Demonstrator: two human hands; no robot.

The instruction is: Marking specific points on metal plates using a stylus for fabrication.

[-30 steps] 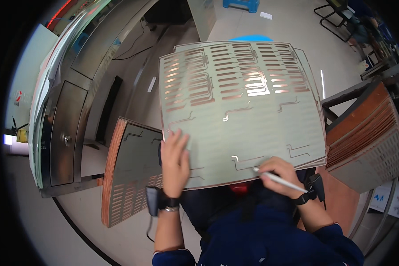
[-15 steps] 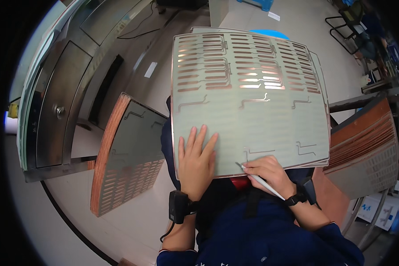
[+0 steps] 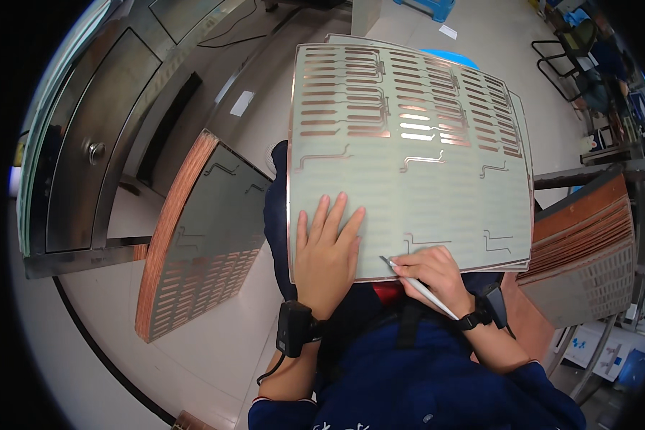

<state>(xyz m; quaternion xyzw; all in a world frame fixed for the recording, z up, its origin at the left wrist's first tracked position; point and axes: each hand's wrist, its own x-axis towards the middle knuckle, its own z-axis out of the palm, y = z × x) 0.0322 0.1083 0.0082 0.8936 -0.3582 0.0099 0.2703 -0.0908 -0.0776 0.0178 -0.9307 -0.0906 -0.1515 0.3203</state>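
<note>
1. The panel (image 3: 408, 158), a pale green sheet with copper slots and traces, lies across your lap, tilted away from you, its near edge at your hands.
2. Your left hand (image 3: 327, 251) lies flat on the panel's near-left corner, fingers spread a little and pointing up the sheet. It grips nothing, only presses.
3. Your right hand (image 3: 431, 272) is closed on a white pen (image 3: 419, 287). The tip touches the panel near its lower edge, just right of your left hand. The barrel runs back over your wrist.
4. There is a black band on each wrist. The left one (image 3: 294, 328) has a cable hanging from it.
5. The stack (image 3: 193, 244) of similar panels stands on edge to your left, copper edges facing you, leaning, close to your knee. I can't tell whether it touches.
6. A second stack (image 3: 588, 244) lies to your right, just beside the panel's right edge, under a metal rail (image 3: 588, 175).
7. A steel cabinet (image 3: 86, 158) with a round knob stands far left, well apart from the left stack.
8. A blue bin (image 3: 426, 7) sits on the floor past the panel's far edge.
</note>
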